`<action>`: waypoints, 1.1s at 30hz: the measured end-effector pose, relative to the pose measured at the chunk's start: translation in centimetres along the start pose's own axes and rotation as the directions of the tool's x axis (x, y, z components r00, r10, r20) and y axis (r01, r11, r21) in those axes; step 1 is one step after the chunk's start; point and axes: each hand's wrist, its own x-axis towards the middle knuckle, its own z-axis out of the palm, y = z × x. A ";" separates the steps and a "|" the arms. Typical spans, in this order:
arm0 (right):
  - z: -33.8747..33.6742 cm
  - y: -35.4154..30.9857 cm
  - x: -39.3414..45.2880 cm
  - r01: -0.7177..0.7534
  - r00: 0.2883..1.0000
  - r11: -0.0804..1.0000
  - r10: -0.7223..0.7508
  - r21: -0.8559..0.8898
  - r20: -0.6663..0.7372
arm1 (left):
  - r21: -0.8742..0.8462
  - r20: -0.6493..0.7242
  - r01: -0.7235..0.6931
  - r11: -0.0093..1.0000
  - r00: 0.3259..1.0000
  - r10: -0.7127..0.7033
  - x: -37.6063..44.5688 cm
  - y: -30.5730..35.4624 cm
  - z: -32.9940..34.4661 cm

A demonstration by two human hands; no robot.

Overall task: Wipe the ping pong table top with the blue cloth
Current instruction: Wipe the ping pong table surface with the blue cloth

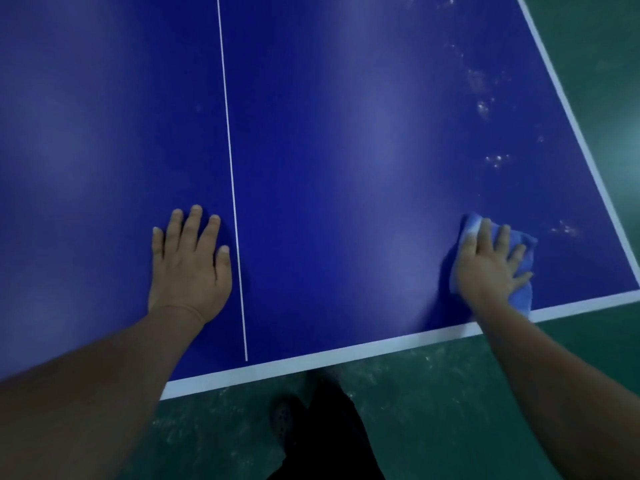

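Head view: blue ping pong desk (346, 133) with white centre line (230, 168) and white edge bands. Left hand (188, 265) flat on desk at 8 o'clock, fingers (192, 223) straight, spread, holding nothing. Right hand (488, 268) at 4 o'clock, near corner, fingers straight, pressing blue cloth (519, 251) onto desk. Whitish smudges (483, 107) at 2 o'clock. Green floor (433, 410), dark shoe (284, 420) at 6 o'clock.

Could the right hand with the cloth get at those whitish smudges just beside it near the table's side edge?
Probably yes: the right hand presses the blue cloth flat, and bare table lies between it and the nearest smudges.
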 end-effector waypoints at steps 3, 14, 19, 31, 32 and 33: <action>2.7 -5.8 -4.9 0.171 0.985 0.985 -0.172 -0.038 -0.033 | -0.006 -0.009 -0.005 1.000 1.000 0.005 0.0 -0.1 0.1; 0.8 3.6 -3.2 0.494 0.869 0.832 -0.459 -0.253 0.186 | 0.007 -0.027 -0.015 1.000 1.000 0.015 0.0 0.0 0.1; 3.0 -4.4 -6.6 0.286 0.958 0.955 -0.284 -0.078 0.043 | 0.021 -0.041 -0.016 1.000 0.999 0.017 -0.2 0.2 0.1; -0.7 7.9 -1.9 0.385 0.919 0.903 -0.356 -0.190 0.171 | 0.022 -0.039 -0.096 0.995 0.995 0.097 -5.3 2.7 -0.4; -0.7 7.4 -1.7 0.284 0.954 0.946 -0.261 -0.156 0.149 | -0.004 -0.045 -0.091 0.996 0.995 0.091 -5.9 4.3 -0.1; -0.4 6.0 -2.3 0.250 0.964 0.957 -0.231 -0.144 0.134 | -0.034 -0.046 -0.084 0.996 0.996 0.082 -6.4 6.1 0.2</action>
